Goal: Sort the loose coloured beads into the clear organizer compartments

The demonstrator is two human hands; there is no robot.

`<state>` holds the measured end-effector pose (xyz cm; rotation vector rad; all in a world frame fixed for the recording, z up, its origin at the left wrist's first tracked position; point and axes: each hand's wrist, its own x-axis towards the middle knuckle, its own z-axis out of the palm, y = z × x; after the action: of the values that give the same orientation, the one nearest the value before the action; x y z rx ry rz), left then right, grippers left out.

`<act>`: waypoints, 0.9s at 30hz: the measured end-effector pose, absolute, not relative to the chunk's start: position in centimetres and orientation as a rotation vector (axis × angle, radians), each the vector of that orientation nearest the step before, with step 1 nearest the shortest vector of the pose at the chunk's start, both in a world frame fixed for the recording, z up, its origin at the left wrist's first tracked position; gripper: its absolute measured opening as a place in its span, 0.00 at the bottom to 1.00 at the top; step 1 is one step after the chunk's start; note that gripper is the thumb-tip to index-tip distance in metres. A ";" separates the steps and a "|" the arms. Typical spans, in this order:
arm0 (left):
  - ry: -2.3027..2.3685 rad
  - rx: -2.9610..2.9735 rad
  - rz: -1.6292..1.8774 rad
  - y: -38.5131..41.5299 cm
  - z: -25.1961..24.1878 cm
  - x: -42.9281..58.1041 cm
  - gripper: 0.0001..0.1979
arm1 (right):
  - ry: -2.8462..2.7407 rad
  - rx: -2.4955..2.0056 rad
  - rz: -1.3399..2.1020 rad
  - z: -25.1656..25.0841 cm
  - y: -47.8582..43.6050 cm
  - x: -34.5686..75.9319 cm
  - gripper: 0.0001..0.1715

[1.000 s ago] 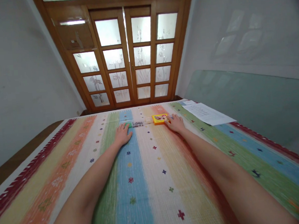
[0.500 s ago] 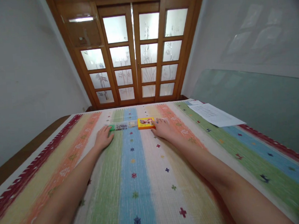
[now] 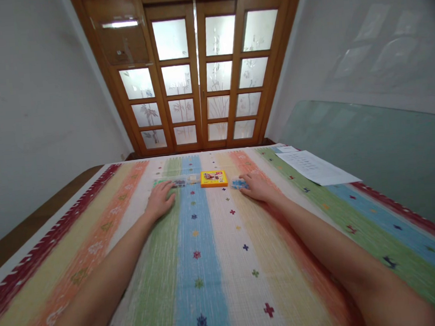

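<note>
1. The left hand (image 3: 160,197) is on the left side of the cloth, palm down; its fingers lie over a clear case (image 3: 182,182), and its thumb stands apart from them on the near side, so the hand is loosely wide.
2. The clear case lies flat toward the far part of the table; dark bits show inside it just right of the fingers, a green part (image 3: 158,183) shows at its left end, partly behind the hand, and a pale piece (image 3: 192,178) sits toward its right end.
3. The yellow box (image 3: 213,178) lies flat between the two hands, well apart from both; it has a printed picture on top and an orange near edge; it sits just right of the pale piece.
4. The right hand (image 3: 257,186) is to the right of the yellow box; its fingers reach over a small clear pack with blue bits (image 3: 237,183); they seem to touch it, but I cannot tell whether they grip it.
5. A striped cloth (image 3: 205,294) covers the table; a sheet of paper (image 3: 319,167) lies on it at the far right.
6. Beyond the far edge stands a wooden door (image 3: 197,74) with frosted panes; a pale green panel (image 3: 370,146) stands on the right.
</note>
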<state>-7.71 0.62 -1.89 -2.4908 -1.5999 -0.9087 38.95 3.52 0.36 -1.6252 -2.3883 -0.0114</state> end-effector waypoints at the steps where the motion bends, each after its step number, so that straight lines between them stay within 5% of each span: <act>1: -1.559 -2.585 -0.909 0.2 -1.6 -6.7 0.24 | -2.412 -1.617 -0.014 0.7 2.7 38.6 0.28; 8: -1.405 -3.019 -0.660 -2.3 -1.2 -0.4 0.26 | -2.629 -1.378 -0.039 2.5 -1.5 33.2 0.21; 12: -1.451 -3.012 -0.767 -1.8 -2.0 1.0 0.39 | -2.698 -1.122 -0.051 2.0 -2.2 29.3 0.19; 20: -1.463 -2.973 -0.981 0.6 -3.1 1.2 0.35 | -2.727 -0.964 -0.132 0.6 -0.5 25.2 0.16; 27: -1.508 -2.956 -1.090 -0.3 -2.9 1.6 0.46 | -2.596 -1.037 -0.019 0.0 -0.1 25.6 0.13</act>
<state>1.55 -0.32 -2.87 -2.9560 -1.5080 -1.0905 25.60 -0.09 0.01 -1.0375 -2.5963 -0.0189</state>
